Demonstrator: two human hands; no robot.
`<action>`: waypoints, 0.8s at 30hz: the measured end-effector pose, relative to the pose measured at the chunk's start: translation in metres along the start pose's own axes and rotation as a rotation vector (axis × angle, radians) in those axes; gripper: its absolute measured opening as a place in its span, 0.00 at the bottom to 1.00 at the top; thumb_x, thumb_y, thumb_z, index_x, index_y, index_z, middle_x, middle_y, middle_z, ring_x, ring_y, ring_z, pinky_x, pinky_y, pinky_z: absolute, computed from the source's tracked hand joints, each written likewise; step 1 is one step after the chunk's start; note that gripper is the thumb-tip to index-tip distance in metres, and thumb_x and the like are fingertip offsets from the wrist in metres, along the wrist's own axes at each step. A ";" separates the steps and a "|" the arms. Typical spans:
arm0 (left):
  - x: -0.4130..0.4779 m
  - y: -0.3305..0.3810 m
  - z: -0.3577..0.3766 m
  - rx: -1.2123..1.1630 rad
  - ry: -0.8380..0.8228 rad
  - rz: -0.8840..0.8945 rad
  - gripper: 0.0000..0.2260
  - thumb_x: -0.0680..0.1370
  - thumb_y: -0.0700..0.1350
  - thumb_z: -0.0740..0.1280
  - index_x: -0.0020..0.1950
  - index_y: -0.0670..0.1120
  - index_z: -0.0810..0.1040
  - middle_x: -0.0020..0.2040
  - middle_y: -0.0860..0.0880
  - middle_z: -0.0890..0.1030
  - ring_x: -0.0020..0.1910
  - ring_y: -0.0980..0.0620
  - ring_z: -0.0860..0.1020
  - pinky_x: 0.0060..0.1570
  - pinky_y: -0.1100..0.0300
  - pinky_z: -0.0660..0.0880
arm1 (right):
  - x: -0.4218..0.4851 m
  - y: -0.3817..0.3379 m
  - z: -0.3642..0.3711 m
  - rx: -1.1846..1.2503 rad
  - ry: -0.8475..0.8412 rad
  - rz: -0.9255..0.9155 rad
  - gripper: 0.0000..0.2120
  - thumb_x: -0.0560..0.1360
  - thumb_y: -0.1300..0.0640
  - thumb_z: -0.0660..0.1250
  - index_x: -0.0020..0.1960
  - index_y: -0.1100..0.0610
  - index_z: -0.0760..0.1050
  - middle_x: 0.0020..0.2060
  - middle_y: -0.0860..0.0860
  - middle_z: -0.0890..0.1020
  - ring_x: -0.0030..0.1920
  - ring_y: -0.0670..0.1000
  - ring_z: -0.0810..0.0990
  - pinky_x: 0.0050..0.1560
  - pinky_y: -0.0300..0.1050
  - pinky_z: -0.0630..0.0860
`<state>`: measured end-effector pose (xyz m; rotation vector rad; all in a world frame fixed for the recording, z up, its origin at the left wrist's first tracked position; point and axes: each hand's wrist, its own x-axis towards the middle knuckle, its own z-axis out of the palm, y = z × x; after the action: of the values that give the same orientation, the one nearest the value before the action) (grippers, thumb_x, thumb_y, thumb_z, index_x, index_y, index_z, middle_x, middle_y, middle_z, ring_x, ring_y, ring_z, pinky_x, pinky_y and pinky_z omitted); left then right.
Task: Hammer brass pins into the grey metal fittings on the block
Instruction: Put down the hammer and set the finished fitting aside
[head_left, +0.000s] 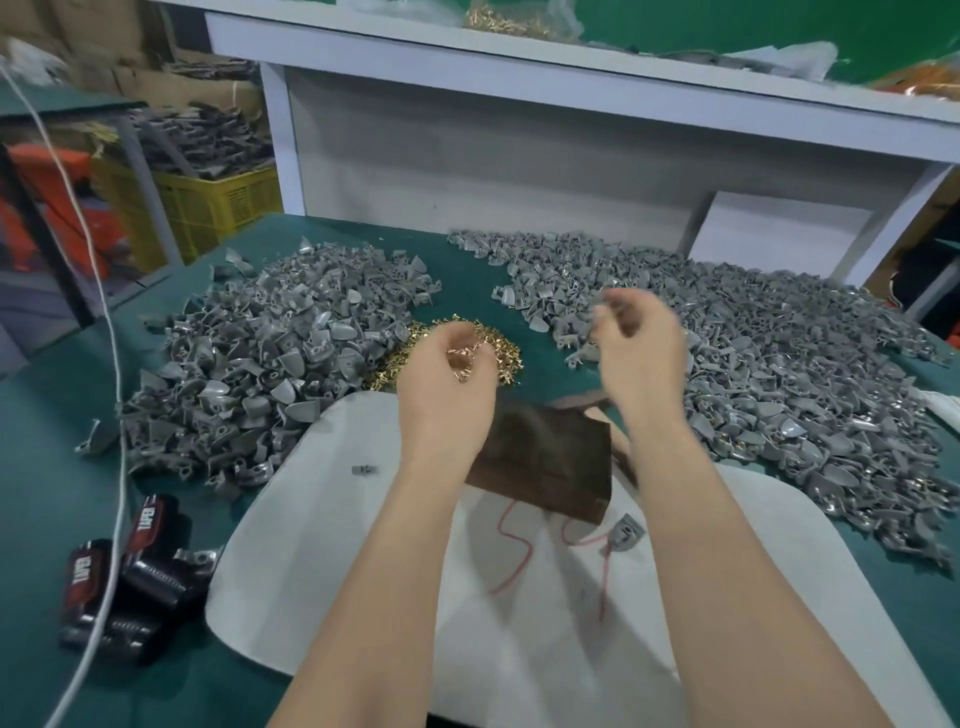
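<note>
Green-covered desk (62, 415): work surface, with a white shelf unit (519, 67) standing along its far edge.

Grey metal fittings, right heap (789, 374): the larger heap, spread from the far edge down the right side of the desk.

Grey metal fittings, left heap (244, 364): on the left half of the desk, well apart from the left edge, its near side touching the white cloth.

White cloth (363, 597): laid flat at the middle of the near edge, between the two heaps. Red marks (511, 551) show on it.

Block (550, 462): dark wood, resting on the far part of the cloth, between the two forearms. No fitting can be made out on its top face.

Left hand (447, 374): palm up and cupped, fingers curled round a small cluster of pins, held above the far edge of the cloth.

Right hand (639, 343): raised over the inner margin of the right heap, fingers bent toward the thumb. Motion blur; whether it has hold of anything cannot be told.

Brass pins (506, 353): loose heap on the desk between the two fitting heaps, just beyond the left hand.

Black taped items (119, 577): grouped near the near-left corner, crossed by a white cord (111, 364).

Single fitting (626, 532): lying on the cloth, just beside the block's near corner.

Small grey piece (365, 470): on the cloth, left of the left forearm.
</note>
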<state>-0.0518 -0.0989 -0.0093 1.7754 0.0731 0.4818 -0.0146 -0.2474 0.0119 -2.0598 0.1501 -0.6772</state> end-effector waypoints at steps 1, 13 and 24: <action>0.002 0.000 -0.003 -0.092 0.102 -0.047 0.09 0.78 0.42 0.64 0.57 0.48 0.77 0.53 0.54 0.79 0.52 0.56 0.76 0.54 0.67 0.70 | 0.014 0.000 0.000 -0.059 0.083 0.084 0.19 0.78 0.55 0.63 0.68 0.51 0.68 0.62 0.53 0.75 0.56 0.46 0.76 0.57 0.39 0.72; 0.023 -0.014 -0.028 -0.675 0.699 -0.305 0.10 0.79 0.35 0.57 0.54 0.48 0.71 0.44 0.55 0.73 0.40 0.61 0.74 0.39 0.72 0.70 | -0.039 -0.059 0.159 -0.463 -0.866 -0.499 0.10 0.76 0.57 0.61 0.52 0.56 0.79 0.54 0.54 0.81 0.53 0.56 0.77 0.51 0.46 0.74; 0.018 -0.009 -0.015 -0.382 0.173 -0.128 0.13 0.78 0.35 0.62 0.59 0.47 0.76 0.58 0.50 0.78 0.51 0.61 0.76 0.50 0.72 0.71 | -0.004 -0.059 0.066 0.101 -0.694 -0.066 0.08 0.74 0.63 0.66 0.38 0.54 0.78 0.32 0.50 0.79 0.33 0.47 0.76 0.38 0.41 0.74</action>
<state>-0.0392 -0.0778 -0.0098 1.3450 0.2008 0.5178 0.0071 -0.1633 0.0313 -2.0885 -0.3438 0.0198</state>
